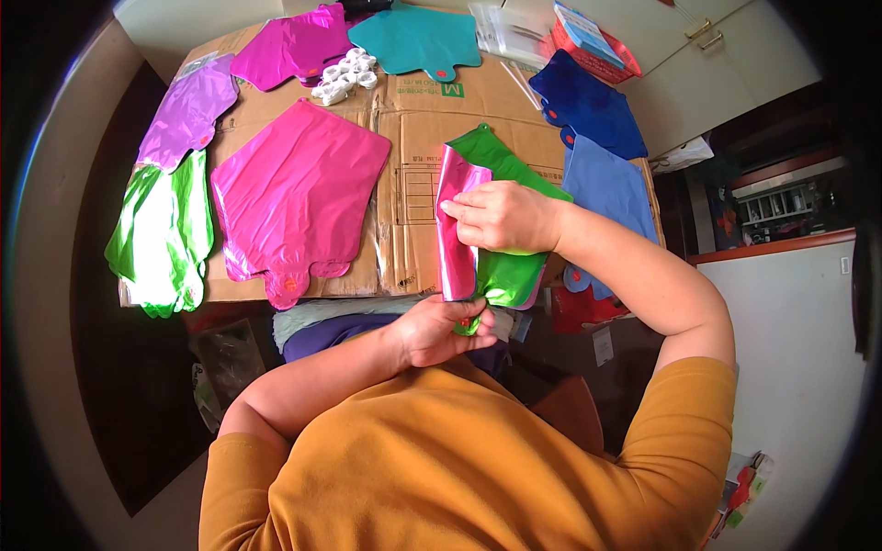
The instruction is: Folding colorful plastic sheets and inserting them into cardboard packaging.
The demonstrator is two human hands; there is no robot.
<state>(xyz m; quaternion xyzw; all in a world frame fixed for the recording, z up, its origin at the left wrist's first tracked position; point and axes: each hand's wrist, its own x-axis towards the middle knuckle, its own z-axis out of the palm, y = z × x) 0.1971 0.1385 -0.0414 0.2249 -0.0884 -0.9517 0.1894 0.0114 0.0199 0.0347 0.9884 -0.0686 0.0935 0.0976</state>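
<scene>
At the near edge of the cardboard, both hands work on a flat foil balloon, green on one face, with a shiny pink flap folded over at its left side. My left hand is closed on its narrow green tail at the bottom. Over the middle, my right hand has its fingers closed on the pink flap, with the thumb hidden. To their left lies a large five-sided pink foil balloon, its tab toward me.
Flattened cardboard covers the table. Around it lie green, lilac, magenta, teal, dark blue and light blue foil balloons. White ribbon rolls sit far off; a red basket stands far right.
</scene>
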